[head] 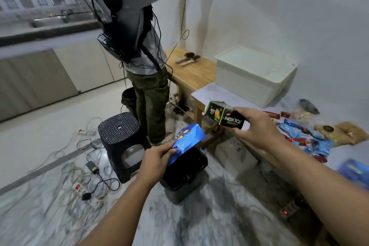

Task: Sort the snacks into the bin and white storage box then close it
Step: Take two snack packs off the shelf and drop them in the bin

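My left hand (157,159) grips a blue snack box (188,140), held tilted just above the open mouth of the black bin (183,175) on the floor. Up and to the right, my right hand (254,126) holds a black and green Nextar box (225,117) over the edge of the wooden table (191,75). The white storage box (253,74) stands on the table at the back, its lid on. A heap of loose snacks (311,136), blue and red wrappers and brownish packets, lies on the table to the right.
A person (139,46) stands with their back to me beside the table's far end. A black plastic stool (121,142) stands left of the bin. Cables and power strips (83,177) sprawl over the marble floor. Another blue packet (353,170) lies at the right edge.
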